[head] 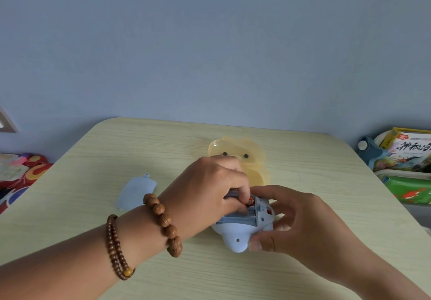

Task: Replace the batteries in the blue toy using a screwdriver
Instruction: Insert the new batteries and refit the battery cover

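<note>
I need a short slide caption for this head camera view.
Left hand works a battery in the open blue toy, steadied by the right hand.

We see a pale blue plastic toy [235, 234] between our hands, a translucent yellow bear-shaped lid [251, 157] beyond them, and a red-orange battery [249, 201].

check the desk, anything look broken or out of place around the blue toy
Nothing looks damaged. The blue toy lies with its battery bay open, and its blue cover rests apart on the table to the left, as expected mid-swap. The left hand pinches a battery at the bay; the right hand steadies the toy.
</note>
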`<action>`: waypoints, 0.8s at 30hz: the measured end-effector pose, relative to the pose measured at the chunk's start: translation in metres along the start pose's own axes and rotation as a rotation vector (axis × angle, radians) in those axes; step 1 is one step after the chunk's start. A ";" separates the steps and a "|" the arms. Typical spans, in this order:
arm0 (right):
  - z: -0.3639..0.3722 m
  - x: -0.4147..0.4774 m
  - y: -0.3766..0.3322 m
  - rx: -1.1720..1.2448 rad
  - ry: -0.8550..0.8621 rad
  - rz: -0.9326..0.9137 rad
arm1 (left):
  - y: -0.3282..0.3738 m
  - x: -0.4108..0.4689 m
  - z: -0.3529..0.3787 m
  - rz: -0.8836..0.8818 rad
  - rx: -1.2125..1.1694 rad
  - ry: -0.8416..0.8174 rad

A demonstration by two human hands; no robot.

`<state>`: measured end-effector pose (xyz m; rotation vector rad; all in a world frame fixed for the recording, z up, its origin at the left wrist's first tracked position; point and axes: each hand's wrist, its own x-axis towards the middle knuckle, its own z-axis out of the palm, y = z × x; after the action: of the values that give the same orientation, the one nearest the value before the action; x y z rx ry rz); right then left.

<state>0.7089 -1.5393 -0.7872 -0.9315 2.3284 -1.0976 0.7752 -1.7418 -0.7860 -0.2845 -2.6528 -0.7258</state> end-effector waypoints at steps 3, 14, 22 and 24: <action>0.000 0.000 0.001 -0.003 -0.002 0.005 | -0.001 -0.003 0.000 0.009 -0.006 -0.010; 0.000 -0.001 0.001 0.022 -0.009 0.015 | -0.006 -0.029 0.001 0.137 0.089 -0.054; 0.000 0.000 0.001 0.013 -0.001 0.020 | -0.008 -0.030 0.002 0.130 0.137 -0.130; 0.000 0.000 0.001 0.009 0.000 0.021 | -0.008 -0.027 0.000 0.123 0.124 -0.148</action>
<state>0.7083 -1.5392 -0.7877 -0.9020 2.3253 -1.0991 0.7976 -1.7512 -0.8011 -0.4789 -2.7762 -0.5167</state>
